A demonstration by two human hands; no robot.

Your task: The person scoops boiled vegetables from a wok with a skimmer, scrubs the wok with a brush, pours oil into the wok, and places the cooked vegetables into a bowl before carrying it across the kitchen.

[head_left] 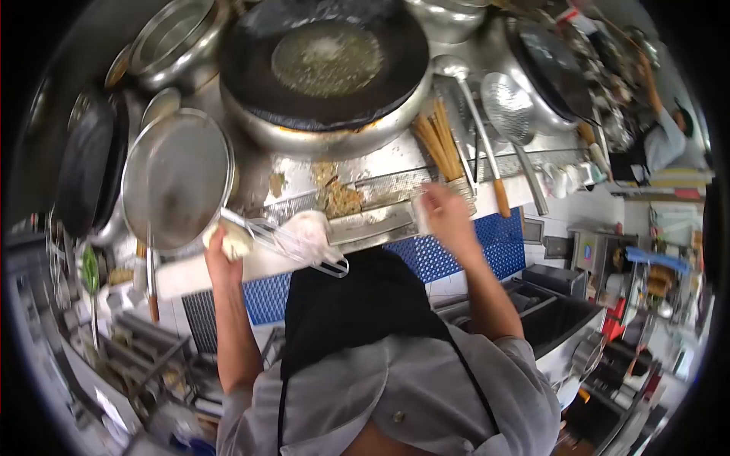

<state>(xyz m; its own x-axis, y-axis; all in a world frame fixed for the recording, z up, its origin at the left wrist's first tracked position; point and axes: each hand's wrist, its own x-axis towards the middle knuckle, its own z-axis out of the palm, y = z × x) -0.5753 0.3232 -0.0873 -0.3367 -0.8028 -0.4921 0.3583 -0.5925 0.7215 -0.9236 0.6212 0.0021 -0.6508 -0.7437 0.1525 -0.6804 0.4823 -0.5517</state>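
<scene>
My left hand (222, 254) is closed at the handle side of a large round mesh strainer (179, 178), with a pale yellowish cloth (234, 240) bunched under the fingers. The strainer's wire handle (293, 242) stretches right, across a white cloth (308, 230) on the counter edge. My right hand (450, 220) is over the front ledge, slightly blurred, its fingers curled together; what they hold, if anything, is unclear. Close beside it, long wooden chopsticks (439, 143) lean in a holder. Ahead is a black wok (251, 83) with bubbling oil (327, 59).
A ladle (479, 125) and a perforated skimmer (509, 114) lie right of the chopsticks. Brown food scraps (340, 199) are on the metal counter. Dark pans stand at left (85, 163) and right (549, 68). A metal pot (179, 38) sits back left. Another person (661, 140) is at far right.
</scene>
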